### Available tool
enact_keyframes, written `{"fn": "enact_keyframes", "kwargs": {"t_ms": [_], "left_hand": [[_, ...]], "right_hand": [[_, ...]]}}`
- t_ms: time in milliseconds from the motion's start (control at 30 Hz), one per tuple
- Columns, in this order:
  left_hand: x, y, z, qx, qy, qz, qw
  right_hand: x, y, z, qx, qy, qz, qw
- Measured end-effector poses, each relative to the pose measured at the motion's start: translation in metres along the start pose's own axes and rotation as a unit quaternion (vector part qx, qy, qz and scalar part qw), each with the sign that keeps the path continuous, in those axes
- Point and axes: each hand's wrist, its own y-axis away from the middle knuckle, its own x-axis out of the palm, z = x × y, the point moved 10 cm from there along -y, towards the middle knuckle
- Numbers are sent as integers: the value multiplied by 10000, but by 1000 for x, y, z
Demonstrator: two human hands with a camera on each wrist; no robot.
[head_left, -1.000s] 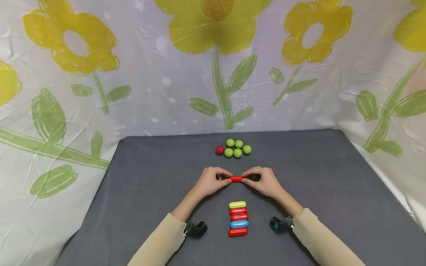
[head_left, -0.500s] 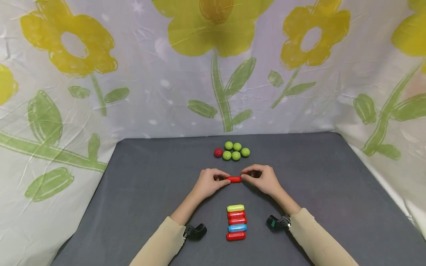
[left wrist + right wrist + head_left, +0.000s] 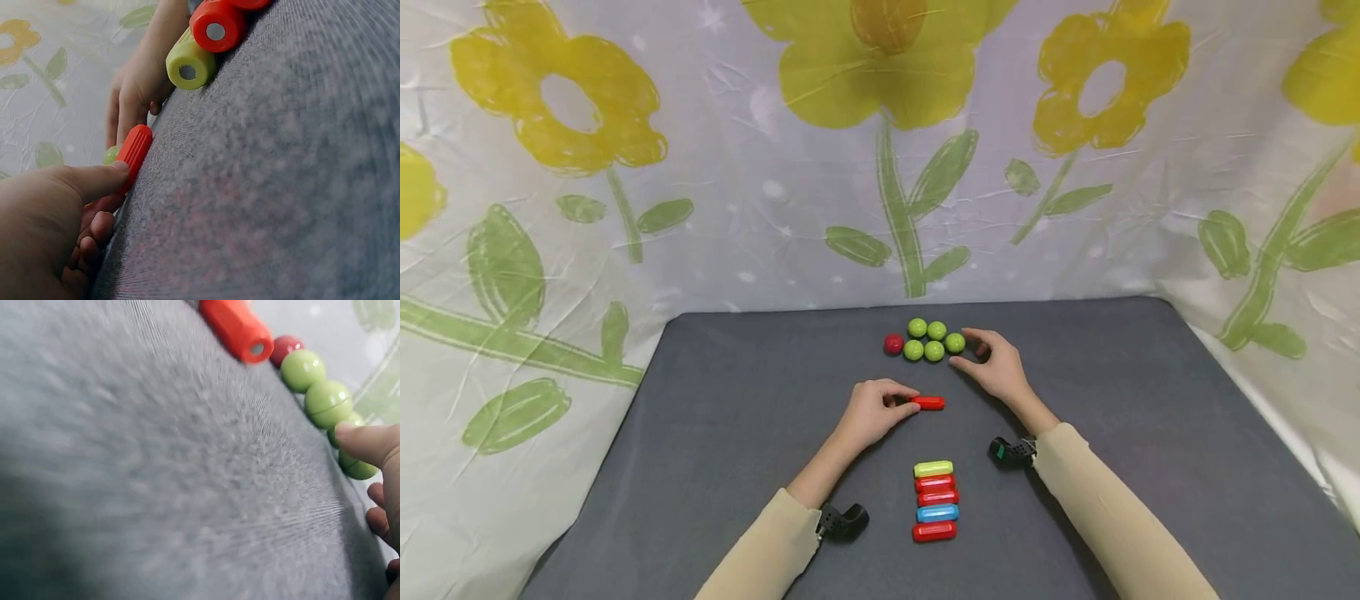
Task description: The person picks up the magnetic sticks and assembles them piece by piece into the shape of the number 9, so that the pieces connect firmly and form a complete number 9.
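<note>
Head view: left hand [image 3: 872, 410] pinches a glossy red rod [image 3: 928, 403]; right hand [image 3: 996, 367], loosely curled, touches smooth green balls [image 3: 934, 340].

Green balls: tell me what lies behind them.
Behind the green balls only bare grey table and the flowered sheet show. The right hand beside them hides a patch of table.

Soft, even light fills the head view, with only faint shadows under the forearms on the grey mat [image 3: 737, 392]. The flowered backdrop [image 3: 700, 208] bows toward 3 and 9 o'clock from wide-angle distortion. Both wrist views are blurred, worst toward 6 o'clock; glossy green balls [image 3: 315, 384] carry small highlights.
</note>
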Motion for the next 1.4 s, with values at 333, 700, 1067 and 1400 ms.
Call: {"fn": "enact_keyframes", "kwargs": {"t_ms": [333, 700, 1067, 1400], "left_hand": [[6, 5, 2, -106, 37, -15, 9999], [4, 5, -1, -25, -5, -56, 10000], [-2, 1, -6, 275, -166, -138, 9994], [-1, 3, -4, 322, -136, -198, 9992]], "right_hand": [[4, -6, 0, -216, 217, 11, 9995], [-6, 9, 1, -169, -199, -80, 9996], [-15, 52, 22, -1022, -495, 452, 9925], [-7, 65, 28, -1481, -455, 829, 9844]]}}
